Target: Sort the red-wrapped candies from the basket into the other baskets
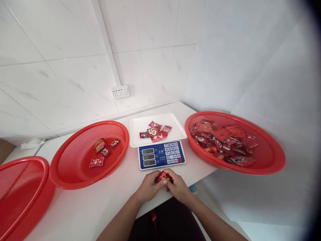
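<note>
Near the table's front edge, my left hand (149, 186) and my right hand (178, 186) meet with fingers closed around small red shiny packets (163, 175). The fingers partly hide these, so I cannot tell how many there are. Just beyond my hands stands a digital scale (162, 154) with a blue keypad and lit display. On its white tray (136, 124) lies a small heap of red snack packets (153, 132). To the right, a red mesh basket (272, 150) holds a large pile of red packets (223, 139).
A second red basket (69, 157) at left holds several packets (100, 150). Another red basket (22, 201) is cut off at the left edge. They stand on a white table (82, 211) against a tiled wall with a power socket (120, 91). A cardboard box (5, 149) sits far left.
</note>
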Available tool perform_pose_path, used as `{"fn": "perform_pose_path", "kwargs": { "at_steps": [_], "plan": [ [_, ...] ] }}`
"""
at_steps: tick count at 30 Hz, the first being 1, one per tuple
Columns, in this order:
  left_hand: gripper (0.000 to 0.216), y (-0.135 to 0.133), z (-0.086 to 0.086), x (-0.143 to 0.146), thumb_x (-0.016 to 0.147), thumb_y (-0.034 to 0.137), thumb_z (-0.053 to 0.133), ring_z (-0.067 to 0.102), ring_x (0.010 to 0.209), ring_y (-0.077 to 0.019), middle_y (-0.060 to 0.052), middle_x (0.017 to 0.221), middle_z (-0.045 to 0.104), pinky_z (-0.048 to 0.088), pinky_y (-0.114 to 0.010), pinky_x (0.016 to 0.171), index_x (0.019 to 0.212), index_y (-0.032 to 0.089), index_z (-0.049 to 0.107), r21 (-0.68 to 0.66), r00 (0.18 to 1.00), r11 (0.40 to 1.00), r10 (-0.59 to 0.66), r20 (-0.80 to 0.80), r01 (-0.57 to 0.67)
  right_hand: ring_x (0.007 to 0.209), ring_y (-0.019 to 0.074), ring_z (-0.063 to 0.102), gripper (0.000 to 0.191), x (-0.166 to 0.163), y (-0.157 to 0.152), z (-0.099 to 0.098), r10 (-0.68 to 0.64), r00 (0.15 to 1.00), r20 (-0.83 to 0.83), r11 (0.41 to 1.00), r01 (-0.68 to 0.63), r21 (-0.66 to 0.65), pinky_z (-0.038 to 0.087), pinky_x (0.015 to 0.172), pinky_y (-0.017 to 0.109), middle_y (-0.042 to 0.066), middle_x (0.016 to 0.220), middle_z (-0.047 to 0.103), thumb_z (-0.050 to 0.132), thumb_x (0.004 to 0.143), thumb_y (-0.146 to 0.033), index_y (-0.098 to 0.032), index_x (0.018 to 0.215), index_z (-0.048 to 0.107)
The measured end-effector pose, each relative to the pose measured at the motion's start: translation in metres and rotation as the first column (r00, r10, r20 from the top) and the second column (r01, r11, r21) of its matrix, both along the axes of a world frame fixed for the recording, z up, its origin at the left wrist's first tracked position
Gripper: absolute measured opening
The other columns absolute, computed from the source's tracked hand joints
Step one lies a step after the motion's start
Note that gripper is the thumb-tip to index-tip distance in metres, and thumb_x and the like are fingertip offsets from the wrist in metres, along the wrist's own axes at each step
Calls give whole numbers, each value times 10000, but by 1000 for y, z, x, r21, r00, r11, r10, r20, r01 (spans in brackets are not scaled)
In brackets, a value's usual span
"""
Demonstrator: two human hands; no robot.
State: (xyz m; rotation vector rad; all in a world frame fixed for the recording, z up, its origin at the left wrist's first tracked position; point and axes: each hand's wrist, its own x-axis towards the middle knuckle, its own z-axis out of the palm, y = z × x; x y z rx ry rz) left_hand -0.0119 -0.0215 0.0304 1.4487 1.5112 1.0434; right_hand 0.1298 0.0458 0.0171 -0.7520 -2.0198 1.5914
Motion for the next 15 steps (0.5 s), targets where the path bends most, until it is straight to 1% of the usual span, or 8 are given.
{"fn": "perform_pose_path", "kwargs": {
  "at_steps": [2,5,7,10,12,14,15],
  "plan": [
    [262,1,-1,1,827,404,518,569,696,-169,-32,760,615,447,-262,630,823,149,578,-12,998,1000,12,54,-11,504,110,495,231,0,1,-1,0,1000,-23,999,-1,-48,419,473,223,-36,608,507,402,879,-416,-213,885,512],
    [231,4,-2,3,848,382,494,582,689,-165,-22,738,616,457,-266,653,814,165,566,-8,986,999,-38,160,40,516,117,508,309,3,5,-2,9,998,-61,994,-15,-107,430,466,226,-25,626,518,371,890,-445,-218,1032,525],
    [237,6,-2,2,848,382,491,578,690,-166,-18,722,612,455,-266,665,779,170,571,-6,983,999,-50,179,52,526,118,519,350,3,6,-4,0,997,-82,992,-10,-125,441,469,226,-22,643,528,410,875,-445,-218,1124,504],
    [268,9,1,-1,839,399,495,558,690,-169,-21,717,612,447,-266,664,754,168,602,-23,987,999,-21,160,25,563,122,550,384,5,6,-5,-8,997,-78,989,-4,-149,464,487,228,-12,696,566,443,863,-416,-219,1191,476],
    [270,9,4,-3,832,399,507,559,724,-179,-29,753,630,448,-277,702,786,168,638,-40,985,999,-30,169,37,620,133,584,376,10,5,0,15,1000,-25,995,-18,-101,489,546,246,0,760,612,452,862,-380,-232,1207,480],
    [259,9,5,-6,820,399,529,568,776,-189,-29,794,647,449,-294,762,829,177,663,-73,971,996,-27,238,46,676,148,610,368,22,7,12,20,998,56,1000,-21,19,498,637,275,5,793,652,463,857,-332,-245,1212,498],
    [255,9,5,-7,810,406,544,572,800,-192,-24,809,652,452,-301,784,844,184,666,-99,954,995,3,299,28,701,153,619,363,30,10,22,6,996,88,996,-14,91,493,679,285,8,806,668,466,853,-310,-246,1207,511]
  ]
}}
